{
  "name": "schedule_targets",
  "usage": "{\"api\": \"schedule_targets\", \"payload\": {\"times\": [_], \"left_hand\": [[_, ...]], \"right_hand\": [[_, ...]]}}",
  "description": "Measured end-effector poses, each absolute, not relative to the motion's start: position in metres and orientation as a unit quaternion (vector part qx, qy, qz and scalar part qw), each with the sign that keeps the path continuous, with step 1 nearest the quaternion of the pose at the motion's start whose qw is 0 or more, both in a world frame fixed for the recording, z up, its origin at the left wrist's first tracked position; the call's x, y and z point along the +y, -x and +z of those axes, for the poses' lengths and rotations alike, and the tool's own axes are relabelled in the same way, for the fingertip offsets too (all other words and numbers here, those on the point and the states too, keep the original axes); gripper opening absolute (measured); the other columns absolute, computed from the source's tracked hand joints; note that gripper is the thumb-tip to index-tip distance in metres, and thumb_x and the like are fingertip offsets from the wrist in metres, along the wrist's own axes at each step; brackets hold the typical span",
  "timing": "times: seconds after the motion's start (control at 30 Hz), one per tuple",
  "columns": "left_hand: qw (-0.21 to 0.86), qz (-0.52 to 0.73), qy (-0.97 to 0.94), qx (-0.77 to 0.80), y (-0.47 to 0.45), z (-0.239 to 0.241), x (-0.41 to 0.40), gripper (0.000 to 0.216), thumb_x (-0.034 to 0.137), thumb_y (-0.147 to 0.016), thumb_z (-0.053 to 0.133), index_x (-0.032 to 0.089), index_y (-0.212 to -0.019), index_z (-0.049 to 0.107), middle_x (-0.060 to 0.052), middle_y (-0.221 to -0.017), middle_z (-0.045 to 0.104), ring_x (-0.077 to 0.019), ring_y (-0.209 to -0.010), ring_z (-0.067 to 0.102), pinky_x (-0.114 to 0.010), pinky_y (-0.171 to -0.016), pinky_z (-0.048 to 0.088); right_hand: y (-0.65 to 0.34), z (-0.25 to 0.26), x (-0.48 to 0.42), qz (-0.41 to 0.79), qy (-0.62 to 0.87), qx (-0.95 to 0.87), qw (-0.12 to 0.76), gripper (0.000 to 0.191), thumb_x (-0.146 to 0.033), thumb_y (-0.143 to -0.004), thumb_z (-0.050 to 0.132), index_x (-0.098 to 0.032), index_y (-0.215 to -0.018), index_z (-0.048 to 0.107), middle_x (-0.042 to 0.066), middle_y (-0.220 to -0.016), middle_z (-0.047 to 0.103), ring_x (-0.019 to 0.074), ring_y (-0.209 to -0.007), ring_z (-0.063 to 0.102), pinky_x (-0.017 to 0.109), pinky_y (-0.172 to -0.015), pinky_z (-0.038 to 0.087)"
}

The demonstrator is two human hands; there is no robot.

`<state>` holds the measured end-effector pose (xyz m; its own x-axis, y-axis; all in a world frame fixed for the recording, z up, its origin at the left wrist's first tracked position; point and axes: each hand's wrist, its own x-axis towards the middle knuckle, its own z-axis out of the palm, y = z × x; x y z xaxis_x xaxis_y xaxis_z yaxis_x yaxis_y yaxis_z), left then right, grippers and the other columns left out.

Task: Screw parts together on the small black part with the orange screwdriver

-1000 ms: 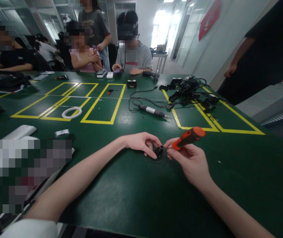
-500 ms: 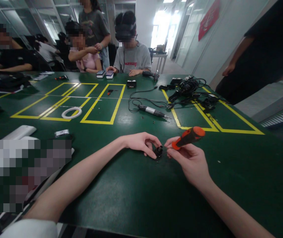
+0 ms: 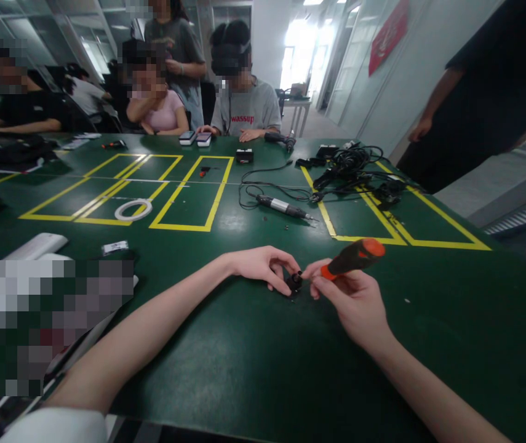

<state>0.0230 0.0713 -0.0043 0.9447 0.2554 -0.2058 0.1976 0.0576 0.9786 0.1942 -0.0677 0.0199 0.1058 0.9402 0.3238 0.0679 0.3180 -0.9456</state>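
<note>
My left hand (image 3: 272, 267) rests on the green table, thumb and fingers closed round a small black part (image 3: 294, 282). A short round stub sticks up from the part's top. My right hand (image 3: 348, 292) grips a screwdriver (image 3: 354, 257) with a black and orange handle. The handle's butt points up and to the right. My right fingertips are close beside the black part; whether they touch it I cannot tell. The screwdriver's shaft and tip are mostly hidden by the fingers.
Beyond my hands lies a corded electric screwdriver (image 3: 283, 207). A tangle of black cables (image 3: 355, 169) is at the back right. A white tape roll (image 3: 133, 210) lies left, near yellow tape outlines. Several people sit or stand across the table; one person stands at right.
My right hand's fingers have moved slightly left toward the black part, and the screwdriver handle has shifted a little right and lower. My left hand has stayed in place.
</note>
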Motion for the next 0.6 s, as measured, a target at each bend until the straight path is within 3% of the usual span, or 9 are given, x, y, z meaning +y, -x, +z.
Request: {"api": "schedule_targets", "payload": {"times": [0.2,0.33,0.47,0.6], "left_hand": [[0.714,0.027,-0.679,0.168,-0.0233,-0.0023,0.0691,0.051,0.029,-0.059,0.095,0.016,-0.100,0.069,0.001,-0.082,0.073,-0.0097,-0.066,0.066,-0.022,-0.061,0.054],[0.712,0.018,-0.681,0.168,-0.0231,-0.0012,0.0693,0.049,0.028,-0.061,0.094,0.015,-0.101,0.069,0.000,-0.080,0.073,-0.0092,-0.065,0.066,-0.022,-0.061,0.054],[0.713,0.022,-0.681,0.167,-0.0231,-0.0036,0.0704,0.052,0.028,-0.060,0.094,0.016,-0.103,0.069,0.001,-0.079,0.073,-0.0085,-0.062,0.065,-0.022,-0.060,0.053],[0.713,0.024,-0.682,0.164,-0.0230,-0.0049,0.0703,0.051,0.027,-0.061,0.094,0.015,-0.104,0.069,0.002,-0.077,0.073,-0.0089,-0.063,0.065,-0.022,-0.060,0.054]], "right_hand": [[-0.1934,0.0220,-0.0681,0.384,0.438,-0.573,0.577,0.028,-0.043,-0.091,0.072,-0.019,-0.076,0.071,0.001,-0.062,0.063,0.0149,-0.053,0.058,0.028,-0.052,0.052],[-0.1924,0.0208,-0.0700,0.403,0.422,-0.547,0.600,0.027,-0.046,-0.086,0.078,-0.020,-0.091,0.070,0.004,-0.075,0.072,0.0161,-0.057,0.064,0.030,-0.056,0.057],[-0.1934,0.0205,-0.0704,0.382,0.450,-0.553,0.588,0.027,-0.044,-0.083,0.081,-0.020,-0.083,0.070,0.006,-0.074,0.074,0.0165,-0.056,0.064,0.030,-0.055,0.058],[-0.1935,0.0200,-0.0684,0.389,0.438,-0.560,0.585,0.028,-0.046,-0.089,0.075,-0.019,-0.080,0.071,0.003,-0.064,0.068,0.0153,-0.052,0.061,0.028,-0.052,0.055]]}}
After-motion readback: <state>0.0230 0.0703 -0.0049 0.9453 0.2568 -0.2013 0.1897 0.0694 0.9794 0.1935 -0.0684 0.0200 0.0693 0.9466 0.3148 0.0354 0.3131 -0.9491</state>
